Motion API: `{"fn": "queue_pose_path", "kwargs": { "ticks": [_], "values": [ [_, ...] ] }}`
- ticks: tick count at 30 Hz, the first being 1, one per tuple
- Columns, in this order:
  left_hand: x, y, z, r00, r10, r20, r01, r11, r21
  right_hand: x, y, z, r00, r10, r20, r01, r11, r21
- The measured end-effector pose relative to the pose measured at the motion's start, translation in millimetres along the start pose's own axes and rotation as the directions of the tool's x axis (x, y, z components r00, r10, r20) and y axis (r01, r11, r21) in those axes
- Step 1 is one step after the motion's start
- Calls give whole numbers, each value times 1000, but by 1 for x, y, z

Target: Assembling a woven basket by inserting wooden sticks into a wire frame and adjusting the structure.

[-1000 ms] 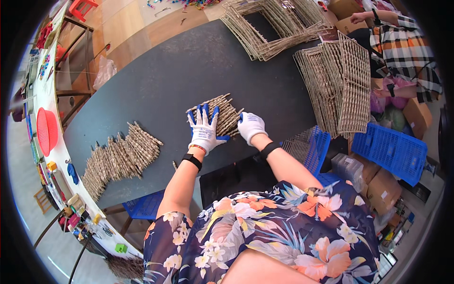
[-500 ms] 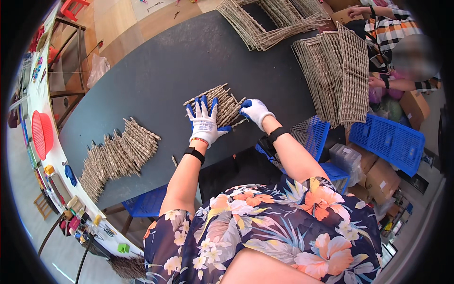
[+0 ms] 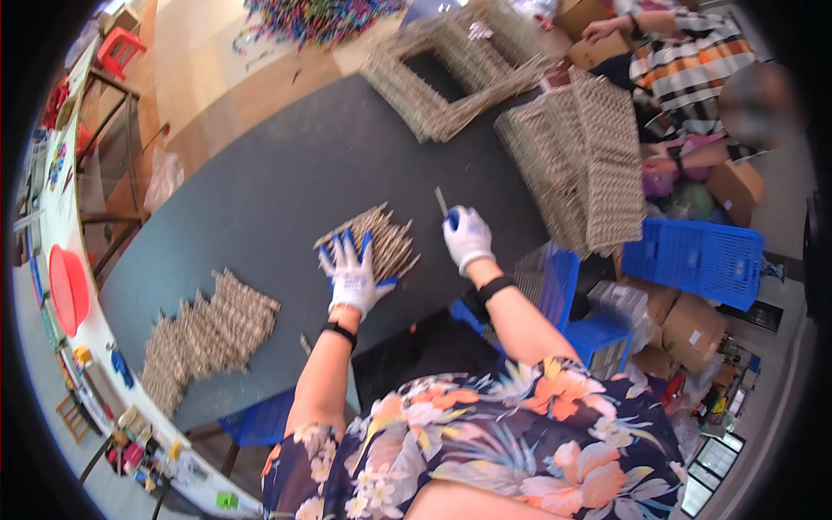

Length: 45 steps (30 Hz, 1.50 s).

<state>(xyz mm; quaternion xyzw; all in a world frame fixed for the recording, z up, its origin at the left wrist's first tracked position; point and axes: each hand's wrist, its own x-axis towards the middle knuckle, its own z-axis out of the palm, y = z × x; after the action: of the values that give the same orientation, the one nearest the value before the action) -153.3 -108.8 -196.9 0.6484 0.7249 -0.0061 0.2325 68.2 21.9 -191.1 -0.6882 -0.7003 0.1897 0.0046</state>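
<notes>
My left hand (image 3: 354, 279), in a white work glove with blue fingertips, lies flat with spread fingers on a small pile of woven-looking, grey-brown twisted sticks (image 3: 394, 244). My right hand (image 3: 469, 238), gloved the same way, is closed around a thin, short straw-coloured stick (image 3: 440, 201) whose far end points up and away. It hovers to the right of the pile, apart from it. A larger heap of the same twisted sticks (image 3: 208, 328) is fanned out on the left of the dark table (image 3: 251, 191).
Stacked woven panels (image 3: 607, 165) stand at the table's right, with woven rectangular frames (image 3: 433, 108) at the far edge. A co-worker's hand (image 3: 659, 166) is beyond the panels. Blue crates (image 3: 685, 264) and cardboard boxes (image 3: 693, 329) stand at right. A red basket (image 3: 69, 290) is far left.
My right hand has drawn away from the pile to the right, with a thin stick now showing in its grip. My left hand stays spread on the pile. The whole view has shifted.
</notes>
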Motion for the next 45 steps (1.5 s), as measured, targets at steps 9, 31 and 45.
{"fn": "queue_pose_path", "kwargs": {
  "ticks": [9,31,45],
  "values": [
    [1,3,-3,1000,-19,21,18,999,40,105,-46,-115,981,-40,-192,153,770,619],
    [40,-15,-20,990,-134,-30,135,991,20,-62,26,46,211,-295,932,-784,519,342],
    [-3,16,11,773,-634,-17,612,753,-242,-19,-80,81,523,-117,844,-597,656,461]
  ]
}}
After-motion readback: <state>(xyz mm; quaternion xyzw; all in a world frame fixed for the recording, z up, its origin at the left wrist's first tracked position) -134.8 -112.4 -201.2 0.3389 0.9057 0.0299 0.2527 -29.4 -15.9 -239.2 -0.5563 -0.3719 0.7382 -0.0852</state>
